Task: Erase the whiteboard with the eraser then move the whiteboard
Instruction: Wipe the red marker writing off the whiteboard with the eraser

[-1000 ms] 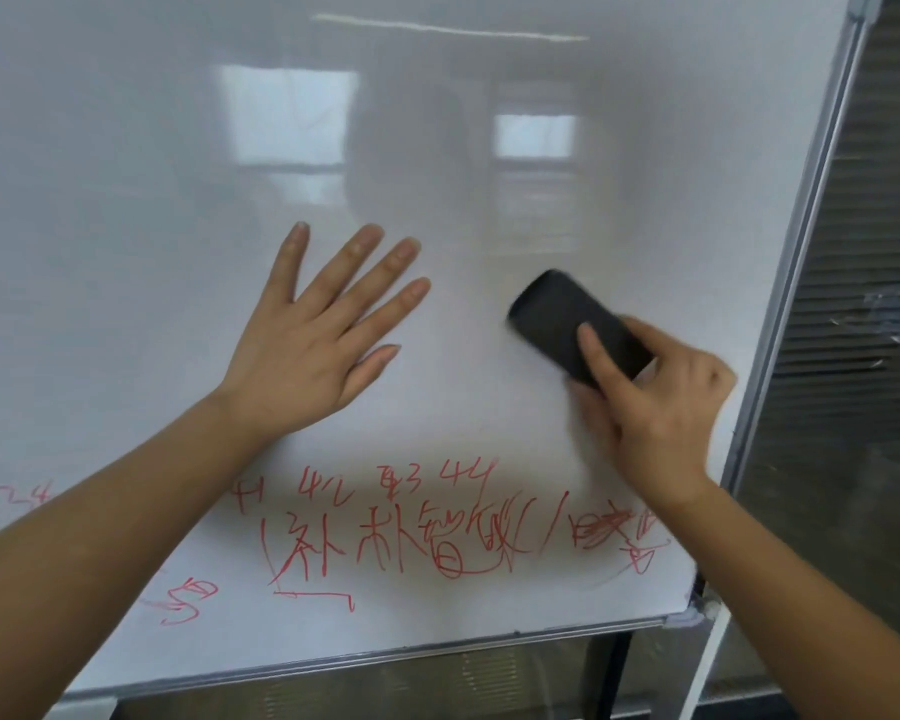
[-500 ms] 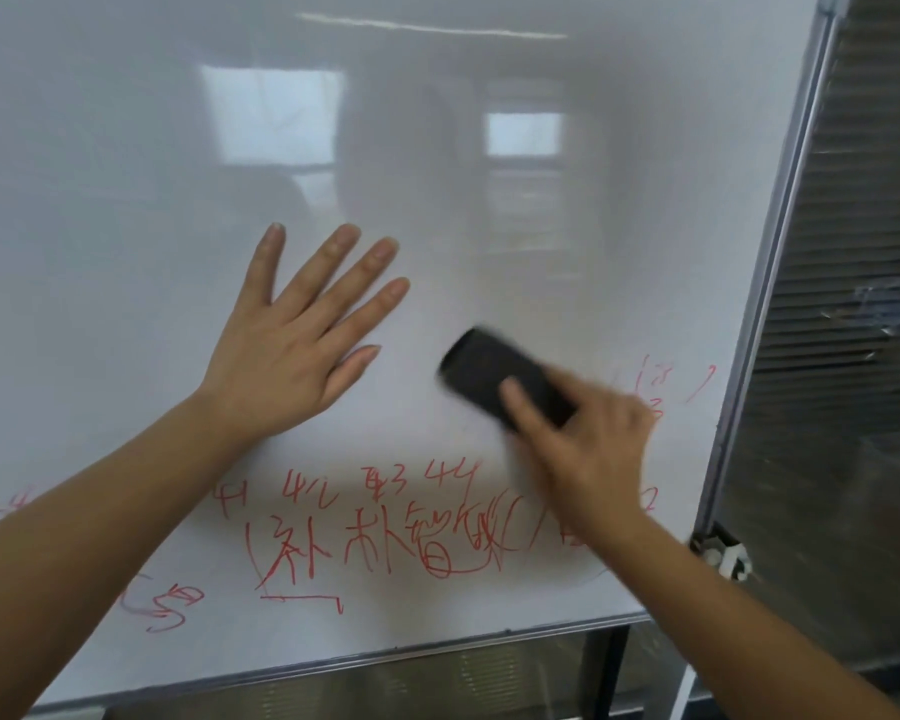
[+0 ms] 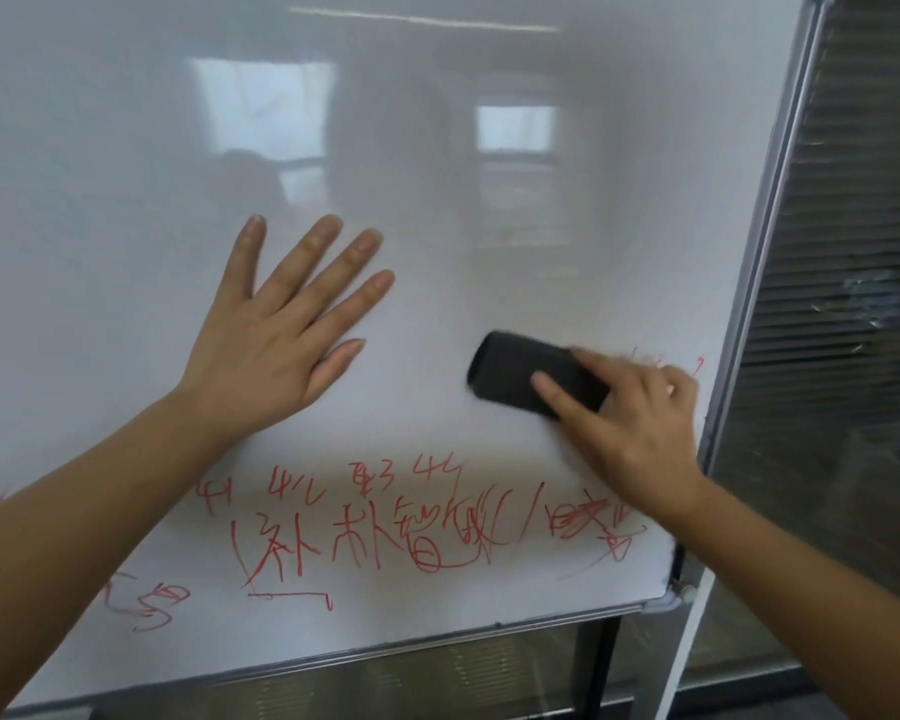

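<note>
Dark slatted blinds (image 3: pixel 853 252) behind glass, right side.

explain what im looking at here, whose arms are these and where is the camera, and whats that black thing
There is no machine here. The camera is worn on a person's head and looks forward and down, so the two bare arms reaching in are that person's own. There is one view only.

In front stands a whiteboard in a metal frame. The left hand lies flat on it with fingers spread and holds nothing. The right hand has the black thing in its grip: it is an eraser, pressed to the board to wipe off marker. It looks blurred, likely from motion.

Red writing remains along the bottom of the board, and a few red marks by the right edge.
</note>
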### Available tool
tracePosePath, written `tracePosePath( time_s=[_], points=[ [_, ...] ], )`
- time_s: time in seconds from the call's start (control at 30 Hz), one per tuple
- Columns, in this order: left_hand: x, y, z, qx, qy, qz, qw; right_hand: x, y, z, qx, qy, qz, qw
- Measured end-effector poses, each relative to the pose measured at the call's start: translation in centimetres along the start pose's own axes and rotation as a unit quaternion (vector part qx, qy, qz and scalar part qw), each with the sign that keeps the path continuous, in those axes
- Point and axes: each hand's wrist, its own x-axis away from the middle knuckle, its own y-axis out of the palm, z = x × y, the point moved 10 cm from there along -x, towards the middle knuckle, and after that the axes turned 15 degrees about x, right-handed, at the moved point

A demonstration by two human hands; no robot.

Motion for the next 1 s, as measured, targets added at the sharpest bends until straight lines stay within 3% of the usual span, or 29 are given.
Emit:
tracePosePath(
  time_s=[0.27, 0.67, 0.83, 1.0],
  points=[
    [0.0, 0.0, 0.0, 0.004, -0.001, 0.006, 1.000, -1.1, 0.6, 8.1, 0.036, 0.128, -0.002, 0.991],
    [-0.1, 0.0, 0.2, 0.008, -0.002, 0.005, 1.000, 2.0, 1.5, 7.0, -0.012, 0.312, -0.014, 0.950],
    [0.0, 0.1, 0.3, 0.015, -0.012, 0.004, 1.000, 3.1, 1.5, 4.6, -0.031, 0.313, -0.026, 0.949],
    [0.0, 0.2, 0.3, 0.021, -0.015, 0.003, 1.000, 4.1, 1.2, 1.5, -0.106, 0.251, -0.029, 0.962]
  ],
)
